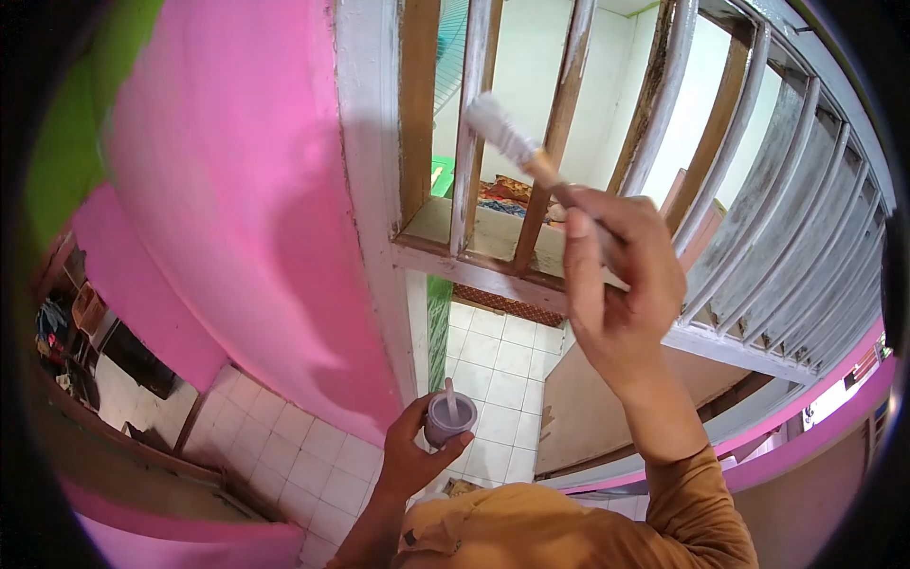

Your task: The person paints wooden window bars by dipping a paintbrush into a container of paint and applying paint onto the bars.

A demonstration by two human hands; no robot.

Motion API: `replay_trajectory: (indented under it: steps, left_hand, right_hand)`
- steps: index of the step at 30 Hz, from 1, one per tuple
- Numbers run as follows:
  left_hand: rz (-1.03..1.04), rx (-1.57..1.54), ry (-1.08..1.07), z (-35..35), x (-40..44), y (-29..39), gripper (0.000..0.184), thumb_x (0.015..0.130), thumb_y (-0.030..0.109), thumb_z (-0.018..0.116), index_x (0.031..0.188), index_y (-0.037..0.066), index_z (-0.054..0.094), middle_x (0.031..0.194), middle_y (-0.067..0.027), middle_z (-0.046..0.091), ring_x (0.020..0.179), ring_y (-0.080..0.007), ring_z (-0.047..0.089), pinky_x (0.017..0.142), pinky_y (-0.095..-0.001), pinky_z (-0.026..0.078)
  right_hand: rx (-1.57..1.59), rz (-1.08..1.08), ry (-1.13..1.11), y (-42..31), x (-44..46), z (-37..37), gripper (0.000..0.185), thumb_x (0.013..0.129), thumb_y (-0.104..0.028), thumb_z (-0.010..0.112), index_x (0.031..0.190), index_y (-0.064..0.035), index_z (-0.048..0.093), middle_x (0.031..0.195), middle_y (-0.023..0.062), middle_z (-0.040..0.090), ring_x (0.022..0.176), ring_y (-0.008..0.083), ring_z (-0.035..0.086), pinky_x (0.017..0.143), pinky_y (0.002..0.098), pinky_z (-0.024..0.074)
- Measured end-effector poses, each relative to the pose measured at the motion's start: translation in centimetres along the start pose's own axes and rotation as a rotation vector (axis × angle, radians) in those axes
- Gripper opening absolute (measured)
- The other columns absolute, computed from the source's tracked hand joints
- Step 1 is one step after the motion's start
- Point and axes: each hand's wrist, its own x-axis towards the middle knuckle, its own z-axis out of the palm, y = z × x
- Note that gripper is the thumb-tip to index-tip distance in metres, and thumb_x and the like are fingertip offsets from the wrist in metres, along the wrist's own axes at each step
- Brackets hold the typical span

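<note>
My right hand (626, 270) is closed around the handle of a paintbrush (507, 133). Pale grey-white paint coats its bristles, which are at a vertical slat (471, 166) of a wooden slatted frame; whether they touch it is hard to tell. Some slats are pale grey, others show brown wood. Lower down, my left hand (414, 450) holds a small cup (451, 420) of greyish paint, with a short stick (451, 400) standing in it.
A pink wall (237, 190) rises on the left, beside the pale frame post (379, 161). White floor tiles (498, 379) lie below. A brown panel (588, 398) is under the frame's bottom rail (739, 353). Household items sit at far left.
</note>
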Motion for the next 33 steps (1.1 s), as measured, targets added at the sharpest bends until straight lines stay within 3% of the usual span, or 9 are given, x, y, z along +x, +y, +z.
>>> replay_trajectory:
  steps: [1,5,11,14,16,18,22,28,33]
  left_hand:
    - [-0.001,-0.001,-0.003,0.1,0.0,0.0,0.059,0.081,0.007,0.083,0.131,-0.004,0.053,0.121,-0.0124,0.065,0.116,-0.0207,0.063,0.104,-0.0362,0.048]
    - [0.017,0.012,0.033,0.2,0.0,-0.7,0.061,0.079,0.014,0.085,0.13,-0.004,0.055,0.118,-0.0146,0.067,0.112,-0.0225,0.065,0.101,-0.0375,0.051]
    - [0.028,0.007,0.067,0.2,0.0,-0.3,0.063,0.078,0.018,0.087,0.128,-0.004,0.057,0.115,-0.0152,0.068,0.109,-0.0239,0.068,0.098,-0.0383,0.053]
    - [0.026,-0.006,0.065,0.4,0.0,0.1,0.062,0.078,0.017,0.087,0.128,-0.003,0.057,0.115,-0.0146,0.068,0.109,-0.0233,0.067,0.098,-0.0382,0.053]
    - [0.021,-0.025,0.069,0.5,0.0,-0.1,0.062,0.078,0.017,0.087,0.128,-0.003,0.057,0.115,-0.0145,0.068,0.11,-0.0229,0.067,0.098,-0.0382,0.053]
    - [0.031,-0.021,0.065,0.4,0.0,-0.6,0.062,0.078,0.017,0.087,0.128,-0.003,0.057,0.116,-0.014,0.068,0.111,-0.0226,0.067,0.099,-0.0384,0.052]
    - [-0.003,0.02,0.024,0.1,0.1,0.1,0.062,0.079,0.01,0.085,0.131,-0.003,0.054,0.119,-0.0126,0.066,0.114,-0.0214,0.064,0.102,-0.0368,0.049]
    - [0.011,-0.006,0.021,0.3,0.2,0.4,0.06,0.08,0.011,0.084,0.13,-0.003,0.054,0.118,-0.0126,0.066,0.114,-0.0218,0.064,0.102,-0.0372,0.049]
    - [-0.005,-0.018,0.018,0.4,0.2,-0.3,0.06,0.08,0.01,0.084,0.13,-0.003,0.054,0.118,-0.012,0.066,0.115,-0.0216,0.063,0.103,-0.0375,0.049]
  right_hand:
    - [-0.067,-0.01,-0.097,-0.3,-0.2,-0.3,0.012,0.094,0.002,0.066,0.106,0.0033,0.066,0.087,0.0107,0.069,0.065,0.0114,0.057,0.055,0.024,0.0436]
    - [-0.068,0.116,-0.338,-1.1,-3.1,-0.7,0.01,0.092,0.0,0.069,0.102,0.0016,0.066,0.084,0.011,0.067,0.062,0.0137,0.056,0.053,0.0259,0.042]
    - [-0.046,-0.031,-0.075,-0.2,-1.2,-1.2,0.009,0.092,0.001,0.068,0.1,0.0014,0.066,0.087,0.0113,0.068,0.061,0.0138,0.055,0.053,0.027,0.0426]
    - [-0.004,0.125,-0.207,-0.8,-2.2,-1.0,0.021,0.086,-0.002,0.072,0.106,-0.003,0.067,0.077,0.0106,0.058,0.057,0.0245,0.056,0.051,0.0358,0.0419]
    - [-0.086,-0.004,-0.269,-0.5,-3.2,-1.1,0.022,0.085,-0.002,0.072,0.106,-0.0029,0.066,0.078,0.0108,0.058,0.058,0.0259,0.056,0.05,0.0367,0.0425]
    - [-0.013,0.117,-0.37,-0.8,-4.3,-1.2,0.024,0.084,-0.001,0.073,0.107,-0.0024,0.065,0.076,0.0103,0.058,0.057,0.0266,0.055,0.049,0.0369,0.0414]
    - [-0.059,0.063,-0.215,-1.1,-3.1,-1.6,0.023,0.083,0.0,0.072,0.106,-0.0017,0.065,0.076,0.0112,0.06,0.057,0.0282,0.057,0.049,0.0385,0.0423]
    - [-0.03,0.073,-0.337,-0.7,-3.8,-1.2,0.022,0.084,-0.002,0.073,0.104,-0.0048,0.068,0.079,0.0106,0.064,0.057,0.0255,0.056,0.05,0.0369,0.0435]
    - [0.047,0.094,-0.215,0.0,-2.5,-3.5,0.02,0.087,-0.002,0.072,0.107,-0.0022,0.07,0.082,0.0095,0.067,0.059,0.0195,0.057,0.053,0.0313,0.0437]
